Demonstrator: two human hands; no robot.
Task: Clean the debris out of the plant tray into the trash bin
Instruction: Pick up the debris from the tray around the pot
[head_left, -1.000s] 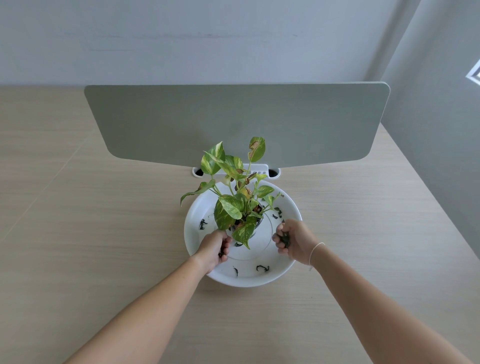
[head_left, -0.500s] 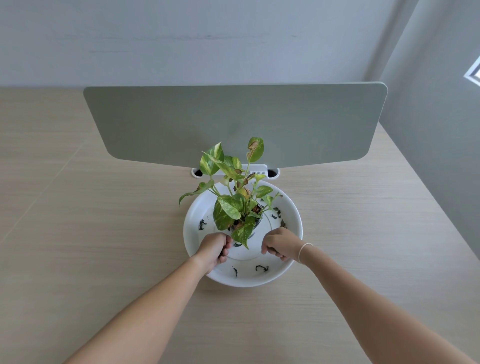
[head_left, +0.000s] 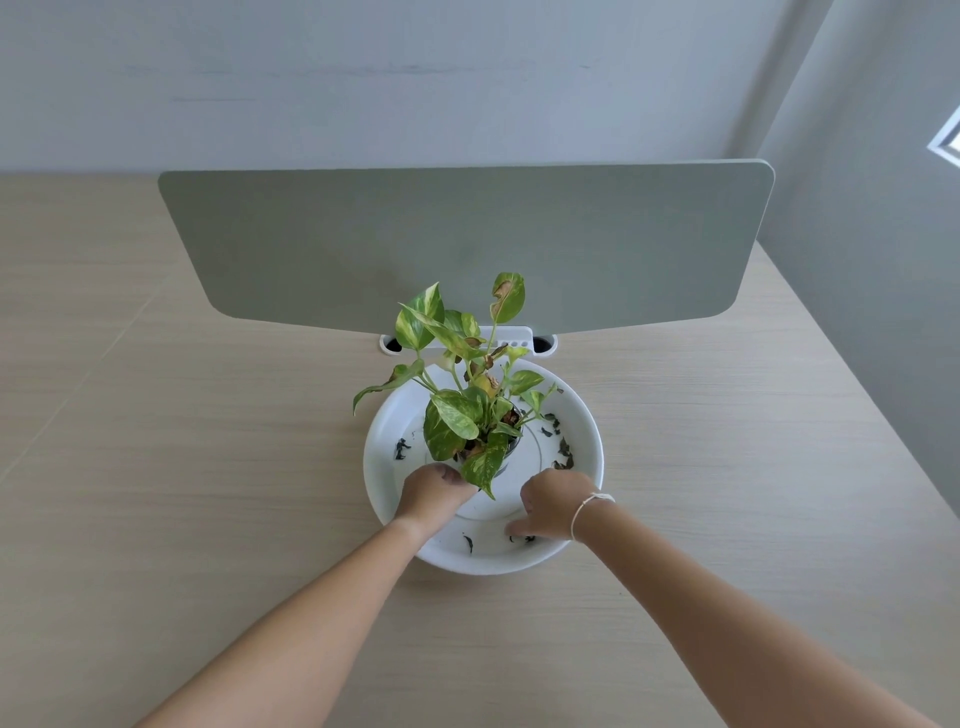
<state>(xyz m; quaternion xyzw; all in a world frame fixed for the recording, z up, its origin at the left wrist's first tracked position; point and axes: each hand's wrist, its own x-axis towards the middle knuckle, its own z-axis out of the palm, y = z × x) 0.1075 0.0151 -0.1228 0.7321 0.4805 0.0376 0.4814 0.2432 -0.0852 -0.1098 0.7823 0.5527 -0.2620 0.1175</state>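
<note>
Your left hand (head_left: 435, 492) sits curled inside the round white plastic plant tray (head_left: 587, 431) on the pale wooden desk (head_left: 208, 493), against the base of the small green potted plant (head_left: 470, 410); whether it holds anything, you cannot tell. Your right hand (head_left: 553, 506) reaches down, fingers (head_left: 514, 530) touching dark debris scraps (head_left: 524, 538) near the tray's front rim. More scraps lie at the right side.

We see soft, even daylight, with only faint shadows under the white tray (head_left: 582, 415). Beyond it the divider panel (head_left: 467, 244) bows with wide-angle distortion. Focus is sharp, without glare.
</note>
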